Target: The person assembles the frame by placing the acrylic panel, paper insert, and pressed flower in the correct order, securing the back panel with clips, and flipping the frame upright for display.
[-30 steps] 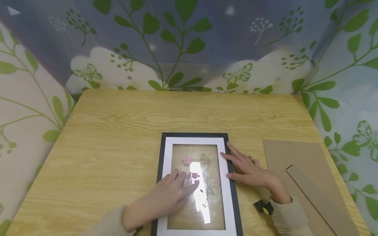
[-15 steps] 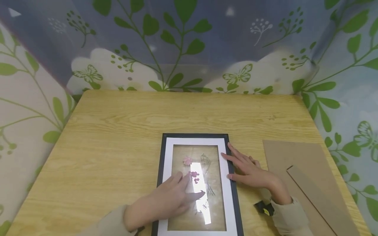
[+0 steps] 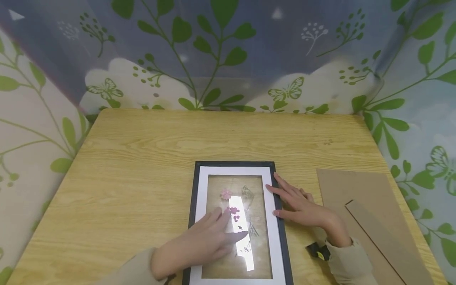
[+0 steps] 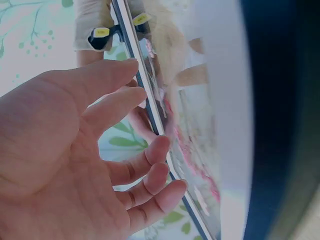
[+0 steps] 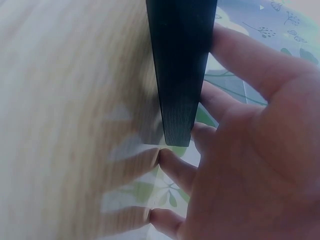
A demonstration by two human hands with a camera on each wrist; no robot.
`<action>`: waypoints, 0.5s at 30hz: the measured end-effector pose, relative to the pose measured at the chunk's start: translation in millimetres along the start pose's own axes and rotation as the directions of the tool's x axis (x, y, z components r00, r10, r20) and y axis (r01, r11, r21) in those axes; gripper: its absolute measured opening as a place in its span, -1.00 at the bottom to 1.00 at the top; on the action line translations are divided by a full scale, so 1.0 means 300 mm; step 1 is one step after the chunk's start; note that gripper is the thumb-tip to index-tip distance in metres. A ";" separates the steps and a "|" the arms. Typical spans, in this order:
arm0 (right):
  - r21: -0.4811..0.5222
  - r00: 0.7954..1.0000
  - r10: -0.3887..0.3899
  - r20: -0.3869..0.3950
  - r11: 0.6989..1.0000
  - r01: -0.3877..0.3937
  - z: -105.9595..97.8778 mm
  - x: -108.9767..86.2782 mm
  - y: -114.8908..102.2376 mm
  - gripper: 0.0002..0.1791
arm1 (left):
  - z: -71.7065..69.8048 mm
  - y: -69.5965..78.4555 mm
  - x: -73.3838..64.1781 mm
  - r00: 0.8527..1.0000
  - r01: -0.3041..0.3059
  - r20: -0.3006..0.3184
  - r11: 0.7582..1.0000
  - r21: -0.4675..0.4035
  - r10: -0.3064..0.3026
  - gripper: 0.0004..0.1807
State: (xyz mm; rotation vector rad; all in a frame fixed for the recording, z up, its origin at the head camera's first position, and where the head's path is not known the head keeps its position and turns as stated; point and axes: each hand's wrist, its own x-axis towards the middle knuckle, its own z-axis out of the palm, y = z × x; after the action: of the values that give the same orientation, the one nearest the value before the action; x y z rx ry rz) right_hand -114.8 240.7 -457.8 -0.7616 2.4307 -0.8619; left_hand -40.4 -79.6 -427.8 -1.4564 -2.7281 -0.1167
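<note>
A black picture frame [image 3: 235, 163] with a white mat [image 3: 231, 170] lies flat, its clear pane showing wood beneath. Pressed flowers rest on the pane: a pale pink bloom [image 3: 226, 193], magenta blossoms [image 3: 234, 211], a green sprig [image 3: 247, 192] and thin green stems [image 3: 253, 228]. My left hand [image 3: 203, 243] reaches over the pane from the left, its index finger beside the magenta blossoms and thumb over the glare. In the left wrist view those fingers are spread, holding nothing visible. Along the frame's right edge my right hand [image 3: 303, 206] rests with extended fingers, fingertips on the mat and border.
A large brown board [image 3: 350, 180] lies to the right, with a narrower brown strip [image 3: 374, 233] on it. A black device [image 3: 318, 251] with a yellow mark sits at my right wrist. Patterned fabric [image 3: 228, 91] surrounds the wooden table [image 3: 142, 138].
My left hand has shifted slightly right; its thumb has moved from the lower magenta blossom down and right, and the blossoms now show more fully. The right hand stays put.
</note>
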 end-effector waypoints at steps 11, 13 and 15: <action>-0.008 1.000 -0.003 -0.002 1.000 0.003 0.006 0.008 0.000 -0.23 | 0.000 0.018 0.050 0.997 -0.028 0.069 0.998 0.048 0.025 -0.43; -0.009 1.000 -0.005 -0.001 1.000 0.005 0.006 0.007 0.002 -0.23 | -0.005 0.008 0.045 0.998 -0.005 0.068 1.000 0.021 0.004 -0.42; -0.006 1.000 -0.007 -0.001 1.000 0.007 0.006 0.006 0.004 -0.23 | -0.014 -0.013 0.033 0.997 0.036 0.075 0.999 -0.038 -0.034 -0.40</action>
State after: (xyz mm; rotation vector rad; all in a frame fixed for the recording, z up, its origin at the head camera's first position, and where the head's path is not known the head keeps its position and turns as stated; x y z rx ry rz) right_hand -115.7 239.6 -460.4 -0.7728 2.4338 -0.8576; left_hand -49.2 -73.9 -423.2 -1.4516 -2.8267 -0.1204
